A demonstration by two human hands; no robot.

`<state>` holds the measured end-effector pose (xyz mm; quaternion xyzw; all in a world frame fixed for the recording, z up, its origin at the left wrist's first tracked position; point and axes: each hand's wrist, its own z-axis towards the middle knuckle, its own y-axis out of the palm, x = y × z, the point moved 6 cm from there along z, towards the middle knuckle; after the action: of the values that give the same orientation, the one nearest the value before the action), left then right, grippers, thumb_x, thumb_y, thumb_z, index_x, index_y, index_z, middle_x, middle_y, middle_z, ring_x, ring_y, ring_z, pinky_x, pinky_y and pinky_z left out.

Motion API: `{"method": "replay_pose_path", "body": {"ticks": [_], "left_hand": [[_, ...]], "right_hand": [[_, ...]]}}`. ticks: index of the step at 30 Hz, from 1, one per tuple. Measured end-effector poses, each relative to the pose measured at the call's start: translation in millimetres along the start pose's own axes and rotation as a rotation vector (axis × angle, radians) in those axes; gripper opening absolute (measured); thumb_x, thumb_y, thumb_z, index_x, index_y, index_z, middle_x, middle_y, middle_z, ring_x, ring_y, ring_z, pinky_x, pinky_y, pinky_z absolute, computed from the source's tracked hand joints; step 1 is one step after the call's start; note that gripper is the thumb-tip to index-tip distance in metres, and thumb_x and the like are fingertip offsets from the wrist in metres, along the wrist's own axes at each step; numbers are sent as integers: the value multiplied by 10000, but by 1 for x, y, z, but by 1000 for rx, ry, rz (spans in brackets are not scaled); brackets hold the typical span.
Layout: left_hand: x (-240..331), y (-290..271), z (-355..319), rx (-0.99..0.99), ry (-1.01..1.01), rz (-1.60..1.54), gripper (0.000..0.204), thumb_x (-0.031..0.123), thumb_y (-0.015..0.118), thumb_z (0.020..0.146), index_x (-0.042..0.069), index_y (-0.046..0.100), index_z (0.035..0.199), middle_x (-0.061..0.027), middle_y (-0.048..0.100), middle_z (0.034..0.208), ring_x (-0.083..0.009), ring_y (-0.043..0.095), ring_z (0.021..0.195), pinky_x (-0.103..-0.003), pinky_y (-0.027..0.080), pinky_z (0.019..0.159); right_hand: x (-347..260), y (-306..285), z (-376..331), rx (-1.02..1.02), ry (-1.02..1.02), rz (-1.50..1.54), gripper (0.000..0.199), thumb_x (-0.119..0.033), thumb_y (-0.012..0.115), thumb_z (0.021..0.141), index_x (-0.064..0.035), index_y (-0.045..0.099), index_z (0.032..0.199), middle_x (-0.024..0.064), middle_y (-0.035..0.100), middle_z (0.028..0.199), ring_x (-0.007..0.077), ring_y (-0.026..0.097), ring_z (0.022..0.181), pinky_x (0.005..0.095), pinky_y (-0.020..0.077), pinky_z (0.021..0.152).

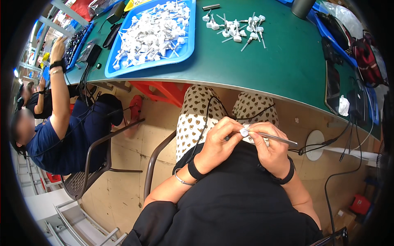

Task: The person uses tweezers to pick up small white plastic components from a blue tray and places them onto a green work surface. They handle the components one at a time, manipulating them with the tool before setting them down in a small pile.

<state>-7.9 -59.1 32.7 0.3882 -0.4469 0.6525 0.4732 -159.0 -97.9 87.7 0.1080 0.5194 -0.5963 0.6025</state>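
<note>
Over my lap, my left hand (222,139) pinches a small white part (244,132) between thumb and fingertips. A small dark tip shows beside those fingers; I cannot make out what it belongs to. My right hand (271,145) is closed on a slim grey metal tool (279,139), whose shaft slants out to the right past the fingers. The tool's other end meets the white part, where my two hands almost touch. On the table lies a loose cluster of white parts with thin stems (237,30). Many similar ones fill a blue tray (180,58).
The green table (262,67) curves ahead of my knees. A short metal rod (211,7) lies near its back. At right are a phone (332,84), black cables and a blue tray with bags. A co-worker (69,127) sits at left, one arm raised. Cables hang by my right side.
</note>
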Motion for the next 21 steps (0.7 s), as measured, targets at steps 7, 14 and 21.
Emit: {"method": "replay_pose_path", "body": {"ticks": [7,14,21], "left_hand": [[0,0,4,-11,22,-52,81,3,754,895,2,697,953,-99,686,965,-179,677,834,-290,573,700],[0,1,2,-22,57,-10,91,-5,753,892,2,695,961,-105,685,994,-183,681,850,-289,580,707],[2,0,3,-22,64,-10,96,-16,751,889,0,693,965,-105,685,1004,-183,687,860,-288,583,711]], "right_hand": [[21,4,-16,185,285,549,87,-8,673,978,36,659,1051,121,725,1021,147,707,848,275,594,755],[20,6,-15,159,232,458,94,-12,679,975,37,657,1052,111,724,982,137,705,832,264,594,743],[17,5,-13,151,226,403,80,-19,679,976,33,663,1034,109,729,960,142,709,807,264,590,731]]}}
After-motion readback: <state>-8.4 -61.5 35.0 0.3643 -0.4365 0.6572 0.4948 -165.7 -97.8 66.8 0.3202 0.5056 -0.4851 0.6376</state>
